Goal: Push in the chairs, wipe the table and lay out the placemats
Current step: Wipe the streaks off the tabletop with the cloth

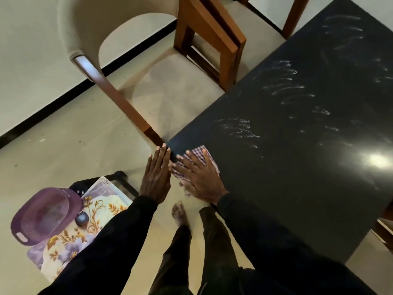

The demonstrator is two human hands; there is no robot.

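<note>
A black table [297,167] fills the right side, streaked with white smears. At its near left corner lies a purple checked cloth [200,158], and my right hand [200,177] presses flat on it with fingers spread. My left hand [156,177] is held flat with straight fingers just off the table's corner edge, its fingertips at the corner. A beige cushioned chair [161,96] with a wooden frame stands at the table's left side, its seat partly out from under the table. Floral placemats [70,245] lie stacked on a low black stand at the lower left.
A purple plastic basket [42,216] and a small dark round object [81,219] sit on the placemats. A second wooden chair frame [212,37] stands behind the beige chair. My bare foot [179,213] is on the tiled floor. A wall with black skirting runs along the left.
</note>
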